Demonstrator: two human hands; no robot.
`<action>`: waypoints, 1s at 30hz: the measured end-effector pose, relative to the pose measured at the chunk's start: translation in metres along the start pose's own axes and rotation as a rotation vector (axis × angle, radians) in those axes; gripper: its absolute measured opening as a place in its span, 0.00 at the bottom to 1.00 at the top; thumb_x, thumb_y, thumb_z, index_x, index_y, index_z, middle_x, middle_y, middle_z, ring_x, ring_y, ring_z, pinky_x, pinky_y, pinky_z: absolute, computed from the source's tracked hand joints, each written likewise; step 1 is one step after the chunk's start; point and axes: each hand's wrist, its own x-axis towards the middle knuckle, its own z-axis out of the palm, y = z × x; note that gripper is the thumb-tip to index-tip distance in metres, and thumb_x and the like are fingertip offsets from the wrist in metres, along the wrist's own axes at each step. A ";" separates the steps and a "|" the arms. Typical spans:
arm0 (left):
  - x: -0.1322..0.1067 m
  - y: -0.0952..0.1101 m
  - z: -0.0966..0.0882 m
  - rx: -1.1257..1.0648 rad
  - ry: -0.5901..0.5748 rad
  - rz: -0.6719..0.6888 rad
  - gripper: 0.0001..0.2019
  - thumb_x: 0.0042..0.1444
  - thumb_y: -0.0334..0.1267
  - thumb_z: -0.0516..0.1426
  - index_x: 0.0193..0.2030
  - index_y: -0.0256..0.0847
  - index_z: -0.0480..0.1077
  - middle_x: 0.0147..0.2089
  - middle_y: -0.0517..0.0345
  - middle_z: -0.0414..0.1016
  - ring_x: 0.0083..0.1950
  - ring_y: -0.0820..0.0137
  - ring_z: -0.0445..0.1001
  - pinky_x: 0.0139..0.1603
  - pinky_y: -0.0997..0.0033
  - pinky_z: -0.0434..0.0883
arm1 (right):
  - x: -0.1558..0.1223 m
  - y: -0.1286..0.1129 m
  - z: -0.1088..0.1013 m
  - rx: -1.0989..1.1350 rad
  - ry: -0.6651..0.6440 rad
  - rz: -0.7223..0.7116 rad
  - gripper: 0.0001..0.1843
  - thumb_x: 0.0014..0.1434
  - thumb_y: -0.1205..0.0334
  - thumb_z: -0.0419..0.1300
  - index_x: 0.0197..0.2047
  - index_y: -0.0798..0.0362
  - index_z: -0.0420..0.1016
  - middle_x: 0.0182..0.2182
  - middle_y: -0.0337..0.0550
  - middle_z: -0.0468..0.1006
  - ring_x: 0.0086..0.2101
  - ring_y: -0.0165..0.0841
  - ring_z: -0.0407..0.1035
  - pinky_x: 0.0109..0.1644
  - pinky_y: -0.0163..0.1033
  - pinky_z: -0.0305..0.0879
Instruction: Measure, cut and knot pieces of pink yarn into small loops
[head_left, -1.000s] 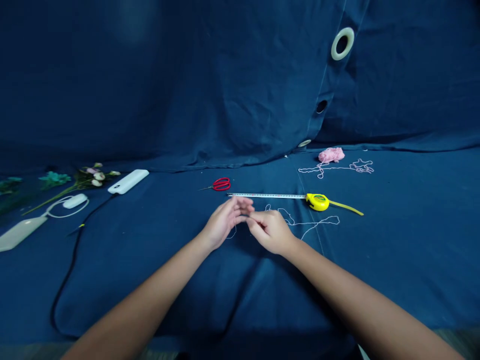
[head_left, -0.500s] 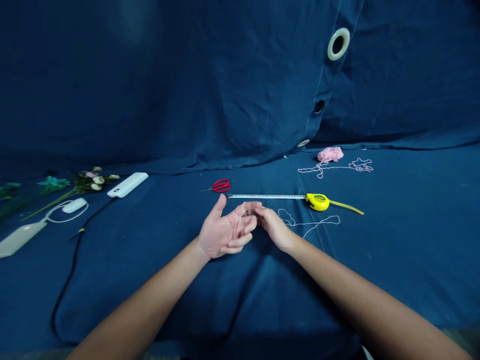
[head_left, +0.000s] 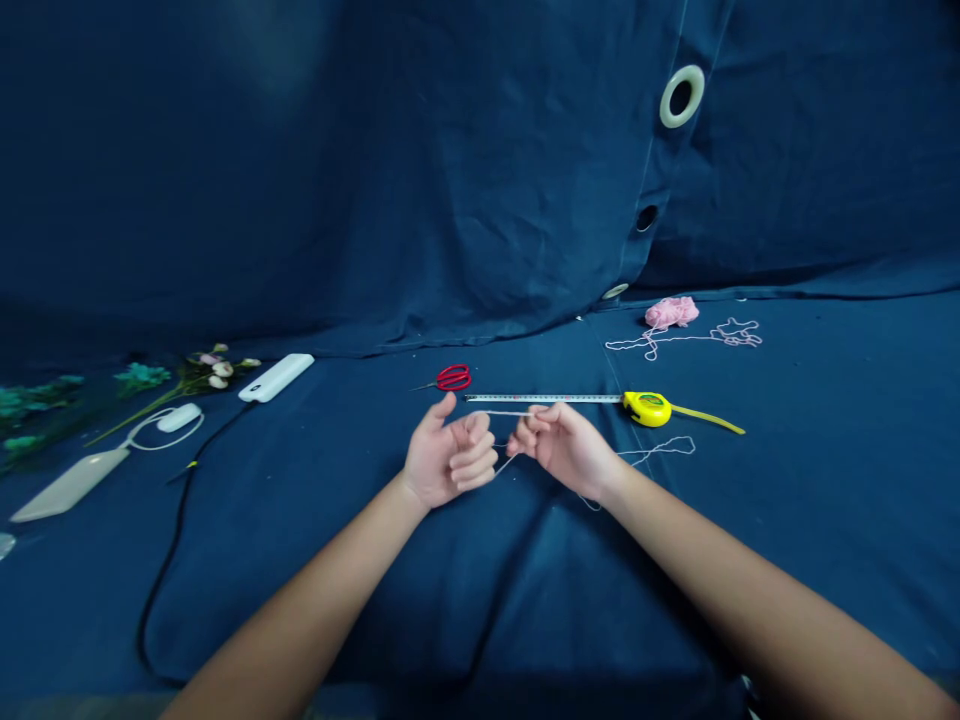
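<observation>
A thin pale pink yarn point(head_left: 507, 413) runs taut between my two hands above the blue cloth. My left hand point(head_left: 454, 455) has its fingers curled around the yarn, thumb raised. Facing it, my right hand point(head_left: 566, 448) pinches the yarn, with strands crossing the gap between both hands. A loose length of yarn trails on the cloth behind the right wrist. Just beyond the hands lies a yellow tape measure point(head_left: 648, 408), its blade point(head_left: 547, 399) drawn out to the left. Red-handled scissors point(head_left: 454, 377) rest near the blade's end.
A pink yarn ball point(head_left: 672, 312) with a tangled tail lies at the back right. To the left are a white power bank point(head_left: 276, 378) with a black cable point(head_left: 176, 530), artificial flowers point(head_left: 217, 370), and a white flat device point(head_left: 71, 487). A blue curtain point(head_left: 450, 180) hangs behind.
My hands have moved apart, stretching the yarn between them. The left fingers, earlier spread with yarn across the palm, have curled in. The view has shifted slightly.
</observation>
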 end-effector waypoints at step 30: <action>0.006 0.042 -0.035 0.282 0.405 0.557 0.21 0.71 0.45 0.52 0.54 0.30 0.79 0.48 0.41 0.81 0.53 0.59 0.79 0.58 0.59 0.75 | 0.003 -0.016 -0.025 -0.328 0.213 -0.346 0.16 0.61 0.57 0.62 0.24 0.52 0.66 0.19 0.31 0.58 0.22 0.26 0.49 0.26 0.35 0.45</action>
